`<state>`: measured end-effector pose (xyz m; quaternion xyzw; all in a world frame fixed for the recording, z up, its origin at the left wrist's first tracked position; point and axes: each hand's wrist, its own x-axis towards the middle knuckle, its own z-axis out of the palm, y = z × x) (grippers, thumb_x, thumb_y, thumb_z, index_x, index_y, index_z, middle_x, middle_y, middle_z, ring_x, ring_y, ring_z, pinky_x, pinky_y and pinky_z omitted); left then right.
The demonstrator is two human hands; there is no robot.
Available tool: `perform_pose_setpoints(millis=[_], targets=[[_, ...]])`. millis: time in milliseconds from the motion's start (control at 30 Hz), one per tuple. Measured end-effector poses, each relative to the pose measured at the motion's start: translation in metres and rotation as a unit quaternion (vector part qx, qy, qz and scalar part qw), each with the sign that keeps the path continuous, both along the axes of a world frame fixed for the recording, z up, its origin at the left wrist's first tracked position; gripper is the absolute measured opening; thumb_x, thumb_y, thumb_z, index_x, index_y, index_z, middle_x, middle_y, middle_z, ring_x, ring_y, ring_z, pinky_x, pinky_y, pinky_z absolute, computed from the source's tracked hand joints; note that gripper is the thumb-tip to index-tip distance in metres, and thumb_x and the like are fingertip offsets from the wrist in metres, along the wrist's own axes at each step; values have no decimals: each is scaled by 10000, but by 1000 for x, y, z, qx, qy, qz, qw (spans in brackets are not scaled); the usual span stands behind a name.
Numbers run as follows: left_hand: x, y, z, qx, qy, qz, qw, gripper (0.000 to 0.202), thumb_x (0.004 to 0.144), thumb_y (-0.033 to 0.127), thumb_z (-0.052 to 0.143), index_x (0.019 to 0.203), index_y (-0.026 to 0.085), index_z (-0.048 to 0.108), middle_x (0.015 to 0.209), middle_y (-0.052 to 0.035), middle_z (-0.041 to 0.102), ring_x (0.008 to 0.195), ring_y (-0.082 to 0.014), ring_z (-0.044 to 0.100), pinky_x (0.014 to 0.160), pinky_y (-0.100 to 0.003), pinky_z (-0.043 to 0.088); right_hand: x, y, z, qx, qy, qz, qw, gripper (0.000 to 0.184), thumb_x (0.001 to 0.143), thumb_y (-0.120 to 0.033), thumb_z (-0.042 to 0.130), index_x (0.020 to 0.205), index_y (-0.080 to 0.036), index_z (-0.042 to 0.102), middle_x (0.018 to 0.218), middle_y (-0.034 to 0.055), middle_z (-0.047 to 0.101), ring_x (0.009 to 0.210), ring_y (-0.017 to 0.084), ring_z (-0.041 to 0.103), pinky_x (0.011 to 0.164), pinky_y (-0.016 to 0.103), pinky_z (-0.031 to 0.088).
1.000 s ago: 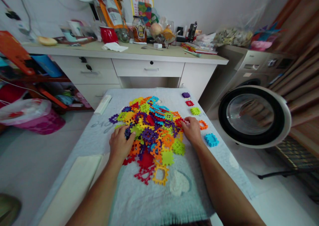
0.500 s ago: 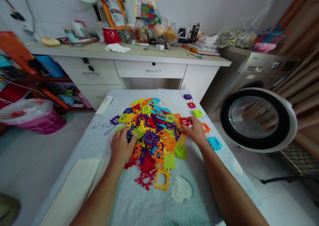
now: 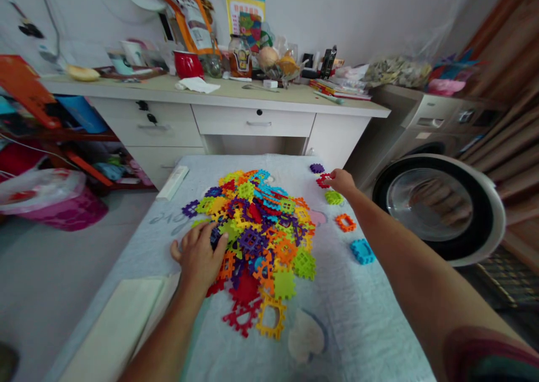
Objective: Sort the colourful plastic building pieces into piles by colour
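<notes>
A heap of colourful plastic interlocking tiles (image 3: 251,239) with toothed edges covers the middle of the table. My left hand (image 3: 201,254) rests against the heap's left side, fingers apart, near a dark purple tile. At the far right, my right hand (image 3: 342,181) pinches a red tile (image 3: 323,180) over the red spot in a column of sorted tiles; whether another red one lies under it is hard to see. A purple tile (image 3: 316,168) lies behind it. Nearer are a green tile (image 3: 334,197), an orange tile (image 3: 346,222) and a blue stack (image 3: 362,251).
The cloth-covered table (image 3: 337,314) faces a white cabinet (image 3: 252,115) with jars and books on top. A long white box (image 3: 173,182) lies at the left edge, and pale boards (image 3: 118,320) at the near left. An open washing machine door (image 3: 438,208) stands on the right.
My right hand has carried a red tile from the heap's right side out to the column at the far right. My left hand stays by the heap, its fingers spread slightly wider.
</notes>
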<state>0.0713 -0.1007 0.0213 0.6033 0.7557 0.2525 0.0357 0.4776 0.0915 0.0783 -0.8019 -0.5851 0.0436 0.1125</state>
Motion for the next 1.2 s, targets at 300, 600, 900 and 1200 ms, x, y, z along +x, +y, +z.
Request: perform_pose_setpoints(millis=[300, 600, 900, 1200], targets=[[-2, -1, -2, 7, 9, -6, 1000, 410, 956, 450, 444, 1228, 217, 644, 1346, -131, 618, 1257, -326, 523, 1153, -624, 176, -10, 20, -17, -73, -31, -33, 996, 358, 817, -342, 723, 1129, -166, 720, 1200, 161, 708, 1112, 301, 682, 857, 370, 551], [-4, 0, -4, 7, 9, -10, 1000, 419, 945, 449, 455, 1237, 213, 643, 1334, -134, 628, 1239, -319, 531, 1147, -602, 193, -8, 21, -14, -93, -37, -28, 995, 385, 805, -351, 724, 1149, -180, 707, 1239, 159, 683, 1149, 325, 658, 900, 442, 542], [-2, 0, 0, 2, 11, -11, 1000, 410, 941, 438, 463, 1222, 203, 647, 1333, -135, 625, 1221, -326, 553, 1140, -608, 219, -44, 13, 7, 31, -10, 119, 992, 294, 875, -263, 640, 1145, -164, 702, 1199, 139, 705, 1068, 234, 665, 898, 320, 507], [-3, -1, -1, 6, 19, -18, 1000, 427, 947, 440, 448, 1236, 193, 643, 1320, -137, 630, 1215, -330, 553, 1134, -595, 226, -120, -23, 4, -83, 115, 388, 911, 215, 849, -290, 705, 1006, -150, 749, 975, 56, 759, 828, 160, 669, 738, 233, 480]])
